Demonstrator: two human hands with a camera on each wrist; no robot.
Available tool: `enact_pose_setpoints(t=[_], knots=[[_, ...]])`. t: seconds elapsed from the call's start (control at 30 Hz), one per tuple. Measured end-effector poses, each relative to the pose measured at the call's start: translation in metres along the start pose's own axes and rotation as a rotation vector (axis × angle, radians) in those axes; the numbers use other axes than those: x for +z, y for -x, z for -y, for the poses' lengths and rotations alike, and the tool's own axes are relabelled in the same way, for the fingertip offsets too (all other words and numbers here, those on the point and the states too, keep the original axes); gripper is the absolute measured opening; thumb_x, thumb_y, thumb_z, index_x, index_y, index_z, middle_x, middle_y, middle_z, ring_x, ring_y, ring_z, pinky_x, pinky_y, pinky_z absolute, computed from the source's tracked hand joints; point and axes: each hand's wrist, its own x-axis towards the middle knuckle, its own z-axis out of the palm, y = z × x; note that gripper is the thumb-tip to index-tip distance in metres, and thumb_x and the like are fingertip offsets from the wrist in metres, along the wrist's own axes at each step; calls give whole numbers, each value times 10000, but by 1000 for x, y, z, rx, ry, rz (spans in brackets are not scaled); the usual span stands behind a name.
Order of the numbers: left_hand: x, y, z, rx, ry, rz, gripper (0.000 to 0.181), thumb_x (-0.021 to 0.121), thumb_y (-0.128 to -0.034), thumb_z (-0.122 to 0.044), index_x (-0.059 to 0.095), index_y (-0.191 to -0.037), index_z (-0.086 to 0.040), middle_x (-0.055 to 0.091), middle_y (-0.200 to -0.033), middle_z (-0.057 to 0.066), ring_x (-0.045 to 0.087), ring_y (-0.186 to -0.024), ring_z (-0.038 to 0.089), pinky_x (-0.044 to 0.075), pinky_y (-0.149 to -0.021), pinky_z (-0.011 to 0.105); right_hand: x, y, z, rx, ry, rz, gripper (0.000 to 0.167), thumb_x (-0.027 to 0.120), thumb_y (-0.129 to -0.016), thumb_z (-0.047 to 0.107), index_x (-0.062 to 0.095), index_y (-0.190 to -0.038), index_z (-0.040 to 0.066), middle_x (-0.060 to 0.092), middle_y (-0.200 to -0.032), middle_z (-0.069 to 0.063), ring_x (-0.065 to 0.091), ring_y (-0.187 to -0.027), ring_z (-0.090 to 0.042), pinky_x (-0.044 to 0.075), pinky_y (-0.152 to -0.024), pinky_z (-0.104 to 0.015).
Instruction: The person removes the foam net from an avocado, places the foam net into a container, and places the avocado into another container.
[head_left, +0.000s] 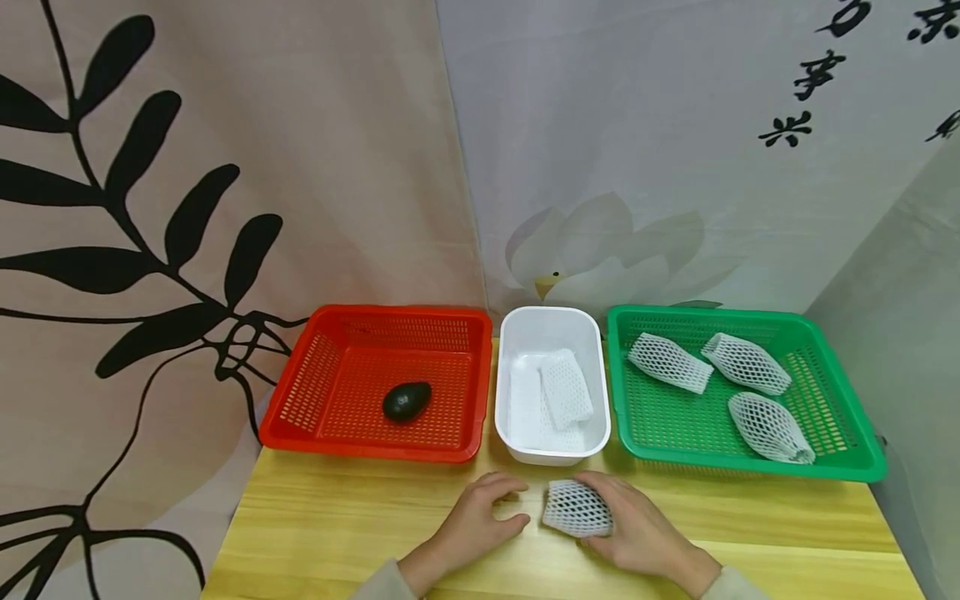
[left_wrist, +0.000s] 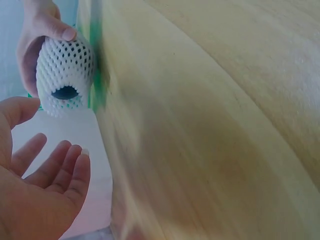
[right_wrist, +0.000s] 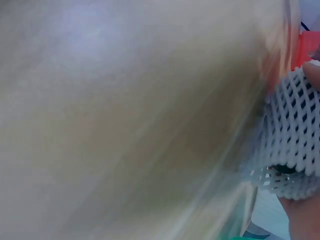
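A white foam net (head_left: 577, 508) with a dark fruit inside is gripped by my right hand (head_left: 647, 529) above the wooden table, in front of the white bin. In the left wrist view the dark end shows through the opening of the net (left_wrist: 65, 55), and the right hand (left_wrist: 37, 30) holds its far side. My left hand (head_left: 474, 525) is just left of the net, fingers apart and slightly bent, holding nothing; its palm (left_wrist: 40, 200) shows in the left wrist view. The net (right_wrist: 295, 125) also fills the right edge of the right wrist view.
A red basket (head_left: 375, 452) at the left holds a dark avocado (head_left: 407, 402). The white bin (head_left: 551, 457) in the middle holds flat foam nets (head_left: 566, 390). In the green basket (head_left: 750, 471) at the right lie several netted items (head_left: 770, 427). A curtain (head_left: 360, 167) hangs behind.
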Motion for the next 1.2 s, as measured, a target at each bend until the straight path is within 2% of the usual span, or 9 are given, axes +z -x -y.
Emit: enact_pose_setpoints(t=[0.13,0.37,0.57,0.73,0.97,1.07,1.2], knots=[[5,-2,1,0,-6,12,356,847,-852,-63,747,-1188,-5,714,-1171,36,688,-1009,279,584,-896,372,1,0,-2,7,-5,12,884,988,-618,238,600,-1402,108,662,-1337,27,647,-1197,-182,555,-984,-455],[11,-7,1,-10,-22,26,341,848,-862,-95,751,-1182,-23,714,-1168,30,680,-1028,259,571,-900,327,-2,2,-5,2,-1,22,923,996,-613,300,602,-1421,91,658,-1374,-27,649,-1224,-251,545,-995,-517],[15,-9,1,-12,-24,20,315,840,-865,-87,759,-1165,-31,717,-1142,34,682,-1012,260,572,-896,323,-10,10,-9,82,-7,24,968,1000,-622,365,588,-1458,102,636,-1427,-61,636,-1252,-306,532,-993,-569],[17,-11,2,-13,34,26,291,804,-887,-42,752,-1173,-21,719,-1130,92,690,-997,289,587,-891,344,-15,17,-13,154,-32,17,960,996,-635,390,590,-1459,113,625,-1440,-83,620,-1265,-347,515,-996,-606],[24,-12,4,-70,105,17,252,746,-935,-25,744,-1187,-22,716,-1109,116,696,-958,219,593,-826,290,-11,21,-16,164,-49,-27,868,978,-684,435,620,-1418,141,654,-1397,-63,638,-1237,-348,532,-978,-593],[27,-13,6,-72,116,6,243,728,-935,4,740,-1178,-3,715,-1073,113,677,-928,133,586,-800,262,-9,22,-18,159,-64,-57,793,968,-709,397,645,-1390,152,676,-1357,-41,660,-1199,-322,548,-958,-570],[33,-14,11,-58,111,-6,249,704,-928,50,740,-1171,11,716,-1038,103,654,-894,65,582,-784,240,-6,21,-21,139,-93,-90,709,975,-703,238,680,-1339,131,699,-1300,-18,684,-1136,-236,580,-926,-479]])
